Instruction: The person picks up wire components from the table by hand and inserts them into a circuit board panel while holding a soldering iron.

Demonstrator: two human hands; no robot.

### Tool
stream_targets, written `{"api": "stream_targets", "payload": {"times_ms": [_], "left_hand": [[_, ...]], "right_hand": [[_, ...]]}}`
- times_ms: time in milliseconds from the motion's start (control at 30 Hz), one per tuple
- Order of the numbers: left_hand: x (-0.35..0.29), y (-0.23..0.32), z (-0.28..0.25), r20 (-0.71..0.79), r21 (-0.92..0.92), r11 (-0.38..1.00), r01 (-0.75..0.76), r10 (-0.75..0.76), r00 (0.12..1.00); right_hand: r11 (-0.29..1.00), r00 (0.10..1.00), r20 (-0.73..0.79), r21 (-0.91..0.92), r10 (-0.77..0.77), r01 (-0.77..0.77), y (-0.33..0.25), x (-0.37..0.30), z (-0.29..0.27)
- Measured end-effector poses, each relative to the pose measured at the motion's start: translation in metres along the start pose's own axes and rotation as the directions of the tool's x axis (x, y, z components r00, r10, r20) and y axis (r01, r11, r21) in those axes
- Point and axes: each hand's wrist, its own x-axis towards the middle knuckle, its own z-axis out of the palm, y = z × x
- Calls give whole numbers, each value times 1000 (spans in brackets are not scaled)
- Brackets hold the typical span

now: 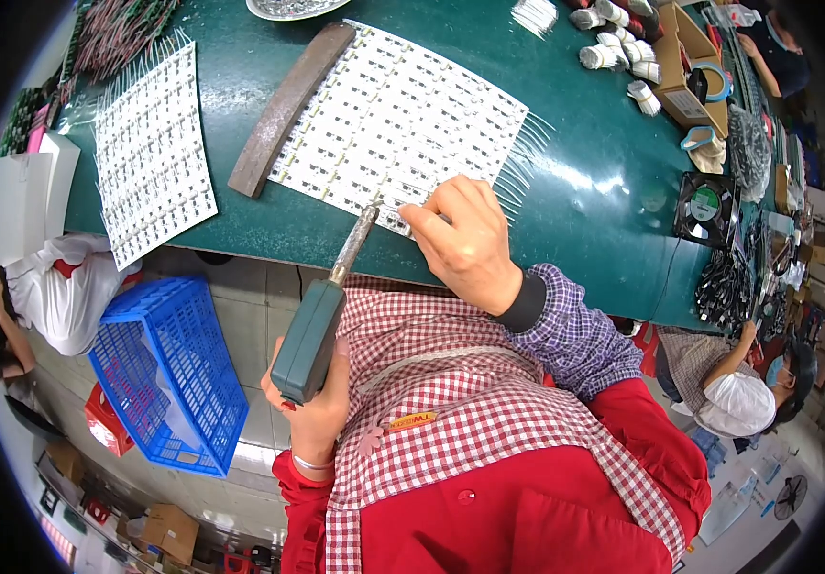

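Observation:
A dark green soldering gun (pixel 309 342) is gripped in my left hand (pixel 324 407). Its long metal barrel slants up and its tip meets the near edge of a white circuit board panel (pixel 431 100) with rows of small dark parts. Just right of the tip, my right hand (pixel 472 247) is closed in a pinch over the same edge; what its fingertips hold is too small to make out. Thin white wires (pixel 517 177) stick out from the panel's right side. A brown bar (pixel 290 113) lies along the panel's left edge.
Left on the green table (pixel 604 230) lies another wired panel (pixel 156 158). Bundles of white wire (pixel 613 48), a cardboard box (pixel 690 81) and a black fan (pixel 707 206) are at right. A blue crate (pixel 178 373) stands below left. Co-workers sit on both sides.

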Motion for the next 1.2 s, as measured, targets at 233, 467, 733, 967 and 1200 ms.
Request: {"api": "stream_targets", "payload": {"times_ms": [233, 467, 733, 967, 1200], "left_hand": [[9, 8, -7, 125, -38, 997, 69, -63, 990], [6, 10, -7, 83, -54, 989, 140, -135, 987], [5, 11, -8, 60, -65, 987, 146, -142, 988], [2, 6, -7, 61, -82, 987, 142, -137, 989], [-3, -2, -4, 59, 83, 996, -26, 21, 998]], "right_hand": [[1000, 1000, 5, -7, 3, -3, -1, 0, -1], [1000, 1000, 0, -11, 1, -1, -1, 0, 0], [1000, 1000, -29, -17, 0, -1, -3, 2, -2], [1000, 1000, -16, -22, 2, -3, -3, 0, -1], [1000, 1000, -2, -21, 8, -8, -2, -1, 0]]}}
